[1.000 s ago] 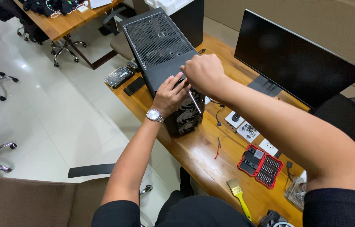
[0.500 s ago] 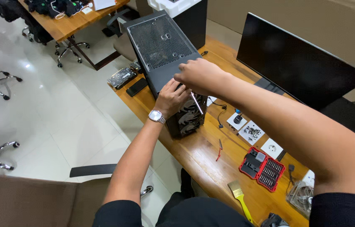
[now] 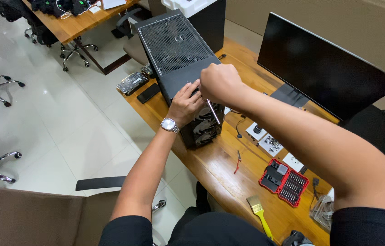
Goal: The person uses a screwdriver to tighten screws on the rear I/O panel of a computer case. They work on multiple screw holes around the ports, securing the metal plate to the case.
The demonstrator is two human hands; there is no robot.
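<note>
Steadying the case (image 3: 176, 50) with our left hand (image 3: 185, 104) flat, our right hand (image 3: 219, 83) stays fisted around the screwdriver (image 3: 213, 111), barely moved.

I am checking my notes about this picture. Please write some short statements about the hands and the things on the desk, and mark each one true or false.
1. The right hand holds a screwdriver over the black computer case. True.
2. The left hand rests flat on the wooden desk. False: it touches the computer case, beside the right hand.
3. A red bit set lies open on the desk. True.
4. The monitor shows a bright picture. False: its screen is dark.
5. A yellow-handled brush lies near the desk's front edge. True.
</note>
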